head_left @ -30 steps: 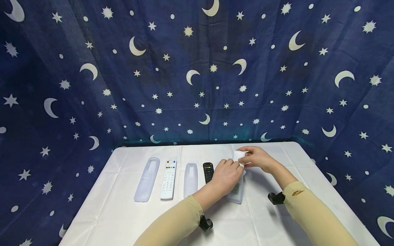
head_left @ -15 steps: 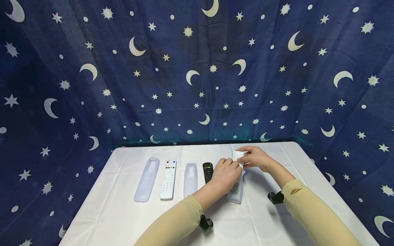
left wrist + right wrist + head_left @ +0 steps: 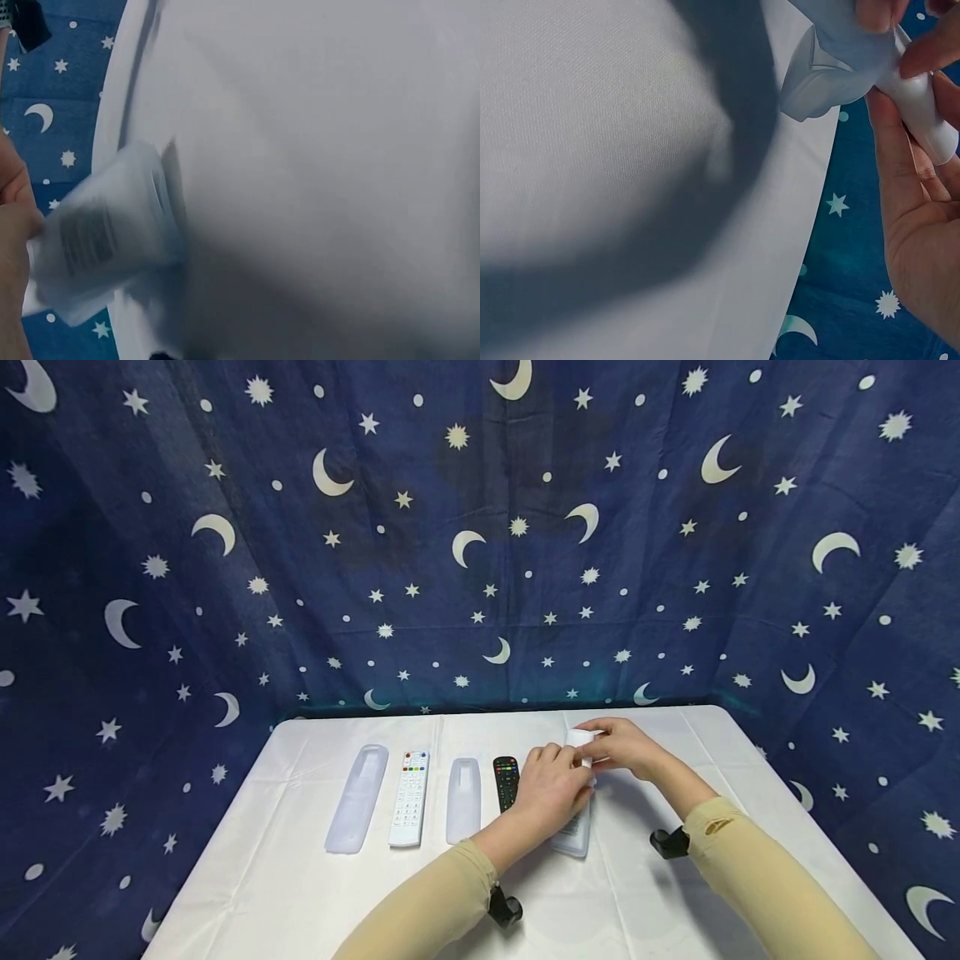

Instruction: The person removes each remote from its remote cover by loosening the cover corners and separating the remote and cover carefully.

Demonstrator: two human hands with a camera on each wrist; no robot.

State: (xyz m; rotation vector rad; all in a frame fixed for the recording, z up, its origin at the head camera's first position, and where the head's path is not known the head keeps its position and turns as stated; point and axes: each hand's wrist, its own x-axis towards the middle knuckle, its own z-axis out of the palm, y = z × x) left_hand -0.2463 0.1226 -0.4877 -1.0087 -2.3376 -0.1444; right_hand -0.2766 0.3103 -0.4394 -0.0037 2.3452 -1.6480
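Note:
At the right of the table both hands work on a white remote control (image 3: 579,737) partly inside a translucent sleeve-like cover (image 3: 573,840). My left hand (image 3: 552,787) pinches the cover near its mouth. In the left wrist view the cover (image 3: 142,217) hangs tilted, a dark printed label showing through it. My right hand (image 3: 627,748) grips the far end of the remote. Seen from the right wrist, the remote's bare rounded end (image 3: 924,120) lies along the fingers of the right hand (image 3: 919,217), and the bunched cover (image 3: 829,86) surrounds the rest.
Left of the hands lie a black remote (image 3: 506,777), a short translucent cover (image 3: 464,802), a white remote with coloured buttons (image 3: 409,797) and a longer translucent cover (image 3: 357,802). The white table (image 3: 300,902) ends at a blue star-patterned curtain (image 3: 420,635).
My left hand has slid slightly down and its thumb shows more along the cover. The right hand keeps its grip at nearly the same spot. The other things have not moved.

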